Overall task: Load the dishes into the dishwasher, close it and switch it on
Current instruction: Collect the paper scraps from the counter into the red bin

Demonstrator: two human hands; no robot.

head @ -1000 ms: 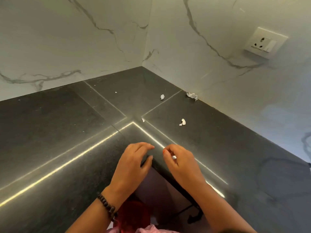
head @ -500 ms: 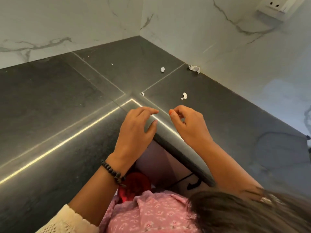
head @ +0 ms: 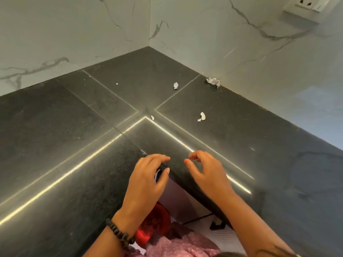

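Dishwasher and dishes nowhere in view, loading seemingly not begun; left hand and right hand loosely curled, empty, over the counter corner.

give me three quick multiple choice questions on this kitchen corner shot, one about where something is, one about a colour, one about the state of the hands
1. Where is the crumpled paper scrap that lies farthest back on the right?
A. against the foot of the right wall
B. in the left hand
C. at the worktop's front edge

2. What colour is the worktop?
A. white
B. dark grey to black
C. red

3. What are the hands doing?
A. each holds a plate
B. both loosely curled over the worktop's inner corner, holding nothing
C. both flat on the wall

Answers:
1 A, the scrap lies where worktop and marble wall meet.
2 B, the stone is dark, with only bright light streaks.
3 B, the left hand and right hand have bent fingers with nothing between them.
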